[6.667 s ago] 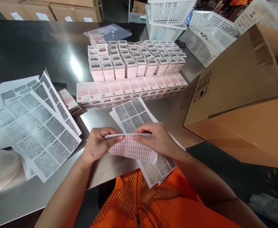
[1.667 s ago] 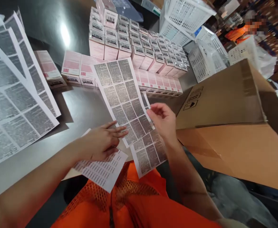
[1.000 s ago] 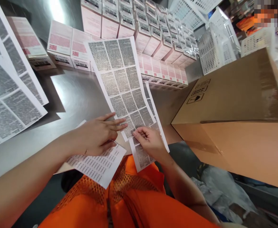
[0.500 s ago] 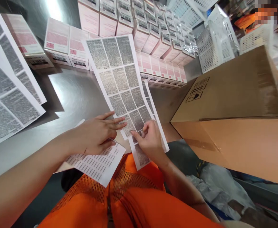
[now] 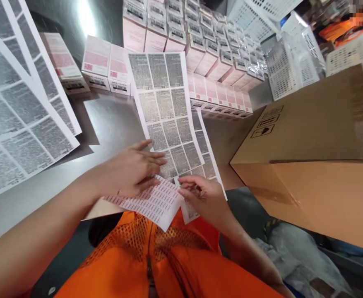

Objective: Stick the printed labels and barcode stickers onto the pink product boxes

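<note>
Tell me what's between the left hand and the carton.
In the head view: overlapping dark-printed sheets, then a strip of table.

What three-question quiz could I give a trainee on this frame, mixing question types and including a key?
1. What lies directly beneath the thumb of the left hand? (a) a plastic basket; (b) the sheet of small printed lines; (c) a pink box.
2. True or false: the cardboard carton stands to the right of the right hand.
3. Fill in: the grey-panelled sheet beneath the left fingertips shows ___ columns of panels.

Key: 1: b. 2: true. 3: three.
</note>
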Motion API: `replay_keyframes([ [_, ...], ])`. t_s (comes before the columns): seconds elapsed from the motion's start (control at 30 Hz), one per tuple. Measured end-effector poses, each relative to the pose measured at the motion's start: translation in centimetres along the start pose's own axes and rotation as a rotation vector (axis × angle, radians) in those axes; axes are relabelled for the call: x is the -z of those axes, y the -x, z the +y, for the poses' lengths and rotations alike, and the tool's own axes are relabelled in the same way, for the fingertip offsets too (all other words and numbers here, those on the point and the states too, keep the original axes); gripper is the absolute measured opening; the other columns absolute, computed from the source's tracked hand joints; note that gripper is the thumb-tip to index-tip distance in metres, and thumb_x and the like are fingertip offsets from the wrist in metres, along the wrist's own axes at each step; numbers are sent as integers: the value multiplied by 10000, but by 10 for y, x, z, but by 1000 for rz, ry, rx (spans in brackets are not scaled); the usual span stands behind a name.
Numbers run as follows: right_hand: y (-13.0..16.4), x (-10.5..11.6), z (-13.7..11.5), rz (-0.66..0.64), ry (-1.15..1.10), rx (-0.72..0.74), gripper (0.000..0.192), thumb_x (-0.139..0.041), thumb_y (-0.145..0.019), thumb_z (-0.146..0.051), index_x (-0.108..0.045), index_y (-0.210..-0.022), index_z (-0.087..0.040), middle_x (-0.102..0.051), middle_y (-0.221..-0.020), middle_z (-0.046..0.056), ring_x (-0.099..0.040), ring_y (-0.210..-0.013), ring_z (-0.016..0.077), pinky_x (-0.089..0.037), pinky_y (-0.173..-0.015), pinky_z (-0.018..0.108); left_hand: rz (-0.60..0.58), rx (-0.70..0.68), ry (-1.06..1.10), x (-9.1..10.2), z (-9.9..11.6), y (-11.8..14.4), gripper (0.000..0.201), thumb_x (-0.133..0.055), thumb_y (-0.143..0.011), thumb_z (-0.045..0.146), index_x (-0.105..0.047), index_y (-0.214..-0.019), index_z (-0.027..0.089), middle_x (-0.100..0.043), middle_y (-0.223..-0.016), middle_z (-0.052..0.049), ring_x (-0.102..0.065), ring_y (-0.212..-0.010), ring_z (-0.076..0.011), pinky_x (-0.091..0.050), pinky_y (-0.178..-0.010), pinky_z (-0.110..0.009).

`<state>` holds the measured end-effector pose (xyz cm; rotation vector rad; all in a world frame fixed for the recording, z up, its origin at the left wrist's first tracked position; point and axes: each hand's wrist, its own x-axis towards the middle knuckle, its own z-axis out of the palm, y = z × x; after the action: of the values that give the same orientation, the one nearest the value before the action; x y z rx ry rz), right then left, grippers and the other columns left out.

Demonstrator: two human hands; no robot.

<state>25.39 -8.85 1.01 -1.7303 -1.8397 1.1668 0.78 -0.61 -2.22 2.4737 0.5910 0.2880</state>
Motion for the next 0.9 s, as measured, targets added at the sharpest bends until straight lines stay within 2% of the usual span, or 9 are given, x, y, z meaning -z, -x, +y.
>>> replay_keyframes([
  [0.07, 1, 3, -2, 6, 158, 139, 167, -652, -910, -319, -708, -1052, -250, -739, -942, 40, -681, -877, 206, -522, -759, 339, -7, -14, 10, -2, -1, -1, 227, -502, -933, 248, -704, -1031, 217, -660, -1354, -47, -520, -1361, -250, -181, -1223, -542],
  [0.13, 2, 1, -6, 18, 284, 230, 155, -615, -939, -310, -719, -1031, -239, -740, -966, 52, -664, -925, 228, -506, -805, 371, -9, -15, 10, -3, -1, -1, 214, -513, -925, 243, -702, -1023, 220, -660, -1352, -41, -523, -1358, -249, -203, -1212, -537],
  [0.33, 3, -11, -9, 41, 510, 290, 164, -562, -962, -255, -723, -979, -223, -752, -917, 34, -638, -863, 231, -440, -787, 382, -17, 1, 20, -2, 0, -2, 191, -537, -905, 236, -705, -989, 203, -661, -1350, -56, -533, -1348, -251, -207, -1212, -524],
  [0.57, 0, -16, -8, 81, 502, 322, 93, -641, -920, -221, -730, -907, -197, -751, -852, 17, -643, -798, 207, -426, -757, 336, -37, 1, 7, 0, 0, -2, 204, -533, -910, 237, -702, -1022, 216, -642, -1373, -50, -513, -1368, -245, -231, -1199, -541],
  [0.9, -3, -21, -9, 69, 565, 322, 107, -670, -885, -165, -687, -780, -183, -698, -768, 24, -607, -775, 210, -408, -734, 325, -45, -7, -19, -1, -1, -3, 212, -528, -916, 244, -710, -1023, 222, -637, -1376, -43, -514, -1366, -249, -244, -1187, -546],
])
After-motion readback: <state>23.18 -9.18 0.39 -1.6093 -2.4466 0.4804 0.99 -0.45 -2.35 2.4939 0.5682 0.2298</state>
